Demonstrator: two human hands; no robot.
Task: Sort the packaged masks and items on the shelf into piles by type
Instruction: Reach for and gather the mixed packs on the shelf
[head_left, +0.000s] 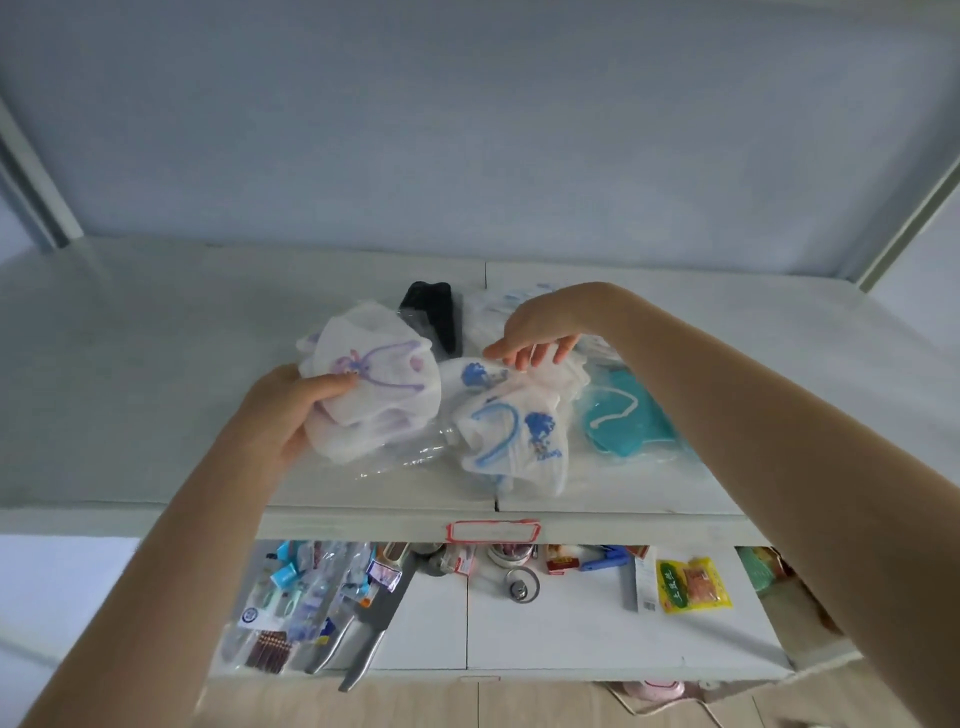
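Observation:
On the white shelf (156, 364) lies a heap of packaged masks. My left hand (283, 410) grips a clear packet of white masks with purple prints (379, 379), lifted slightly at the heap's left. My right hand (540, 332) hovers over the middle, fingertips touching a white mask packet with blue prints (511, 431). A teal mask packet (623, 415) lies to the right. A black mask packet (434, 312) and a white packet with pale blue marks (498, 306) lie behind.
The shelf's front edge carries a red-bordered label (492, 531). The lower shelf (571, 639) holds knives (363, 634), packaged toothbrushes (291, 597), a yellow snack packet (693, 584), a metal strainer (521, 584) and small boxes. Slanted frame posts stand at both back corners.

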